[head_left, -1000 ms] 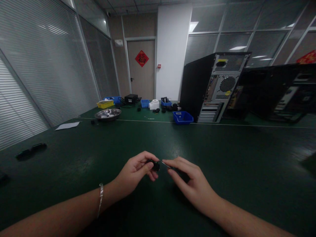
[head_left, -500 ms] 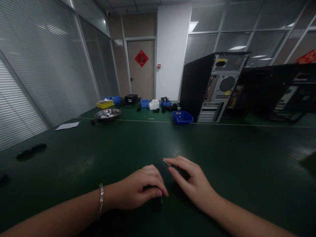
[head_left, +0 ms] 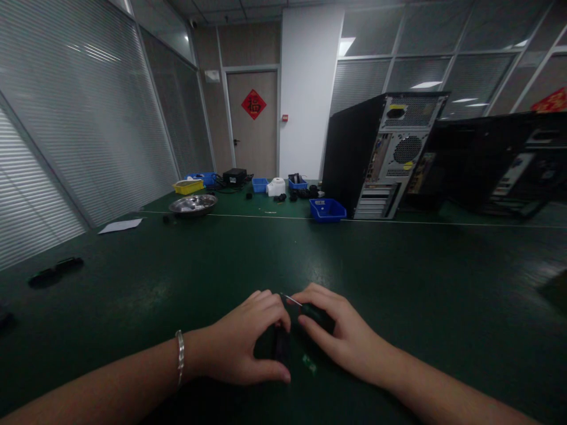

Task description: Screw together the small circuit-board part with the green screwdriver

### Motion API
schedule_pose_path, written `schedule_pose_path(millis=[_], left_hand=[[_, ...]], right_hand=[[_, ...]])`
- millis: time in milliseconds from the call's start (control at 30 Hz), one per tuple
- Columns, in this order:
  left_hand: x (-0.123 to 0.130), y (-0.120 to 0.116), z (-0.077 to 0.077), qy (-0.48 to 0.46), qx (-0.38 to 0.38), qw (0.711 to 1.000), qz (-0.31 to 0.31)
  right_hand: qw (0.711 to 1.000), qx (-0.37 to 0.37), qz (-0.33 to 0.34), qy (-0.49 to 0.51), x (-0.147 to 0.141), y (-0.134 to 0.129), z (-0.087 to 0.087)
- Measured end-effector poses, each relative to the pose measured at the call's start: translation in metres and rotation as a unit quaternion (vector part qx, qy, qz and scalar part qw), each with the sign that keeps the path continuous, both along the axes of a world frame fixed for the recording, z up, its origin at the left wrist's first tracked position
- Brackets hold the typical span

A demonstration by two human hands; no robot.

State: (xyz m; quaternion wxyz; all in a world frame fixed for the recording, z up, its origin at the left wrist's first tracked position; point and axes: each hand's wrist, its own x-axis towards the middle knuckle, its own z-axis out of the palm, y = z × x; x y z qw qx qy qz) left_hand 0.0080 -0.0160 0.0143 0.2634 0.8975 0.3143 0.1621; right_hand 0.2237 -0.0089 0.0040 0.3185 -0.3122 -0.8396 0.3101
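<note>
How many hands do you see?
2: the left hand, curved around a small dark part, and the right hand, holding a thin tool with a metal shaft. No others show.

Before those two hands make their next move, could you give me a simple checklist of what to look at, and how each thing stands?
1. Dark-handled screwdriver with a thin metal shaft held in the right hand: ok.
2. Screwdriver tip clear of the left hand: cannot tell; they look very close.
3. Small dark object pinched between left thumb and fingers: not ok; the thumb stands apart.
4. Small shiny green piece lying apart from both hands: ok.
5. Deep-blue plastic tray and round shiny metal bowl out of the hands' way: ok, both sit farther back.
</note>
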Motion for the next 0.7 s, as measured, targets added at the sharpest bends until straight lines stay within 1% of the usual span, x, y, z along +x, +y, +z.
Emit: schedule_pose_path(millis=[33, 100, 167, 233, 333, 433, 500, 633, 700], left_hand=[[-0.001, 0.002, -0.002, -0.019, -0.009, 1.000, 0.023], [-0.003, 0.008, -0.009, -0.079, -0.026, 0.993, 0.087], [-0.006, 0.017, -0.017, -0.152, -0.055, 0.975, 0.151], [-0.008, 0.025, -0.023, -0.225, -0.109, 0.951, 0.183], [-0.009, 0.032, -0.028, -0.304, -0.204, 0.912, 0.185], [-0.007, 0.031, -0.026, -0.344, -0.249, 0.887, 0.183], [-0.006, 0.030, -0.024, -0.349, -0.258, 0.882, 0.183], [-0.006, 0.028, -0.023, -0.340, -0.253, 0.888, 0.180], [-0.006, 0.028, -0.025, -0.340, -0.247, 0.890, 0.177]], right_hand=[[1.000, -0.011, 0.004, -0.008, 0.001, 0.000, 0.000], [0.998, -0.051, 0.017, -0.024, 0.004, 0.001, 0.002], [0.993, -0.099, 0.049, -0.043, 0.007, 0.001, 0.005], [0.985, -0.129, 0.093, -0.063, 0.010, 0.000, 0.010], [0.973, -0.140, 0.155, -0.103, 0.013, -0.002, 0.019], [0.966, -0.125, 0.177, -0.141, 0.016, -0.004, 0.027], [0.965, -0.111, 0.176, -0.159, 0.017, -0.005, 0.030], [0.967, -0.068, 0.178, -0.167, 0.017, -0.006, 0.032], [0.969, -0.057, 0.174, -0.166, 0.015, -0.007, 0.032]])
